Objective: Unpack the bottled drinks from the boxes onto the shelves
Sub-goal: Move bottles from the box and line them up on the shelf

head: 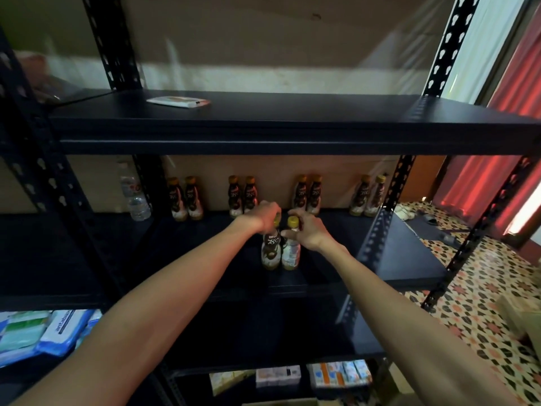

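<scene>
1. Bottled drinks: two stand upright and side by side, touching, near the front of the black middle shelf [366,259].
2. Left bottle [270,250]: dark label reading "78°C". The smaller word above it is too blurred to read. The yellow cap is mostly covered.
3. Right bottle [291,254]: yellow cap exposed, pale side of the label facing the camera, print illegible.
4. Left hand [265,215]: fingers curled over the top of the left bottle, gripping it.
5. Right hand [307,230]: thumb and fingers pinch the neck of the right bottle, just below the cap.
6. Back row [243,196]: four pairs of matching bottles against the rear panel, with "78°C" faintly legible.
7. Clear water bottle [135,197]: left of the row, label unreadable.
8. Top shelf [292,121]: one flat packet [178,101], print unreadable.
9. Lower left: blue packs [63,332], one apparently marked "antabax".
</scene>
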`<state>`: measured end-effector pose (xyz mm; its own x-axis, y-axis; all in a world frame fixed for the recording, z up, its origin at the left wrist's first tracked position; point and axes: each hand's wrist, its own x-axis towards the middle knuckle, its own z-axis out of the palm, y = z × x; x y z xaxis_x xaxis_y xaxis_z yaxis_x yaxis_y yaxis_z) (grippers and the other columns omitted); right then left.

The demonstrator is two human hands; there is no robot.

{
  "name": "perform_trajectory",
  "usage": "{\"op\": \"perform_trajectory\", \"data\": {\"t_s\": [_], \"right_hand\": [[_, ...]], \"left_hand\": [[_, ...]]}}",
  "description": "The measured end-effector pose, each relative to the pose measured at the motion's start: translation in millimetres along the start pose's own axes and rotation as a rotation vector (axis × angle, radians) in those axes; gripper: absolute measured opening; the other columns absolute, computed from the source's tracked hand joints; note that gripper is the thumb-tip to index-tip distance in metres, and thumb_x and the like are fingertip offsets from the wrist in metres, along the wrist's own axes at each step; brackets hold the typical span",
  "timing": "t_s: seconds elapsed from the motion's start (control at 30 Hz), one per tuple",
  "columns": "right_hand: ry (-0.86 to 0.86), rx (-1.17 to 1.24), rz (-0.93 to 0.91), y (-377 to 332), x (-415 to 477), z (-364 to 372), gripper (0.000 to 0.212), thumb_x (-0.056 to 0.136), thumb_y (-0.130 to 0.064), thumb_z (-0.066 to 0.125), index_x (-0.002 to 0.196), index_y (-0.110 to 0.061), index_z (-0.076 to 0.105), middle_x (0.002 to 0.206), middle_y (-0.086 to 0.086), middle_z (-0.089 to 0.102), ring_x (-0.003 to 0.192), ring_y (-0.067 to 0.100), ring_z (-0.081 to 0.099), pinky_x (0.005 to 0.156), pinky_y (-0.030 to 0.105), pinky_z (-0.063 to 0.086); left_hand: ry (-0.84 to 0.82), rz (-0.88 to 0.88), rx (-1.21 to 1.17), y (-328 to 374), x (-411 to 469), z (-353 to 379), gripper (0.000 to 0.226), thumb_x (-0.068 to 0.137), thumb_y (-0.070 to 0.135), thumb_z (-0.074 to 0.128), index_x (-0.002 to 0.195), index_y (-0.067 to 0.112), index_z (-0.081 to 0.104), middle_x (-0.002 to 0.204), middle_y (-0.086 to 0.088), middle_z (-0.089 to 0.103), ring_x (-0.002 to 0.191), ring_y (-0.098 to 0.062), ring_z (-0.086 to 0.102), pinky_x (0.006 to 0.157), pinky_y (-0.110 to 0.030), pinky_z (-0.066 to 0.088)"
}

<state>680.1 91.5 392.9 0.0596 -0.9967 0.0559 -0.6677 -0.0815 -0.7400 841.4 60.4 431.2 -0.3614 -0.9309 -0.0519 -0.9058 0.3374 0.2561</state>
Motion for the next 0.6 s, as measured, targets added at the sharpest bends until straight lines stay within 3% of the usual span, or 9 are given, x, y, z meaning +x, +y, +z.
{"op": "perform_trajectory", "data": {"t_s": [0.13,0.23,0.27,0.33,0.4,0.5,0.6], "right_hand": [[0.071,-0.055,0.046,-4,2,-1,0.037,0.087,-0.039,0.078,0.116,-0.024,0.062,0.102,-0.006,0.061,0.085,0.01,0.061,0.071,0.024,0.046],[0.018,-0.05,0.073,-5,6,-4,0.022,0.093,-0.012,0.069,0.111,-0.022,0.063,0.091,-0.01,0.063,0.091,0.012,0.068,0.057,0.015,0.045],[-0.016,-0.056,0.061,-8,7,-7,0.029,0.094,-0.004,0.062,0.116,-0.022,0.065,0.097,-0.007,0.066,0.097,0.014,0.068,0.059,0.014,0.046],[-0.082,-0.102,0.029,-11,11,-12,0.038,0.095,-0.003,0.054,0.124,-0.023,0.068,0.121,0.001,0.066,0.109,0.017,0.064,0.078,0.018,0.05],[-0.115,-0.122,0.01,-12,12,-15,0.037,0.096,-0.007,0.059,0.129,-0.021,0.067,0.138,0.003,0.061,0.124,0.019,0.058,0.097,0.021,0.046],[-0.089,-0.102,-0.001,-7,11,-13,0.042,0.094,-0.022,0.071,0.135,-0.016,0.064,0.139,0.002,0.059,0.131,0.017,0.053,0.097,0.016,0.037],[-0.087,-0.087,-0.011,-9,9,-14,0.034,0.1,-0.016,0.063,0.134,-0.016,0.065,0.129,-0.003,0.061,0.125,0.015,0.056,0.092,0.014,0.039]], "left_hand": [[0.014,-0.016,-0.032,2,-2,4,0.031,0.083,0.011,0.077,0.106,0.018,0.058,0.127,-0.012,0.05,0.111,-0.027,0.056,0.082,-0.03,0.045],[0.023,-0.026,-0.051,3,-4,4,0.031,0.084,0.011,0.076,0.108,0.018,0.058,0.129,-0.011,0.05,0.112,-0.027,0.056,0.08,-0.029,0.043],[0.031,-0.029,-0.051,3,-5,5,0.033,0.084,0.012,0.076,0.112,0.017,0.059,0.13,-0.012,0.05,0.114,-0.028,0.056,0.081,-0.029,0.043],[0.043,-0.035,-0.044,3,-7,5,0.04,0.084,0.014,0.076,0.12,0.016,0.059,0.131,-0.013,0.05,0.115,-0.029,0.057,0.082,-0.03,0.042],[0.046,-0.033,-0.044,2,-8,6,0.041,0.084,0.014,0.076,0.121,0.015,0.06,0.129,-0.014,0.053,0.113,-0.029,0.058,0.08,-0.03,0.042],[0.044,-0.024,-0.043,2,-12,5,0.037,0.085,0.015,0.075,0.119,0.018,0.06,0.127,-0.011,0.054,0.11,-0.028,0.059,0.079,-0.033,0.045],[0.042,-0.023,-0.037,3,-14,4,0.038,0.086,0.016,0.074,0.121,0.019,0.059,0.129,-0.012,0.052,0.111,-0.028,0.057,0.086,-0.037,0.05]]}}
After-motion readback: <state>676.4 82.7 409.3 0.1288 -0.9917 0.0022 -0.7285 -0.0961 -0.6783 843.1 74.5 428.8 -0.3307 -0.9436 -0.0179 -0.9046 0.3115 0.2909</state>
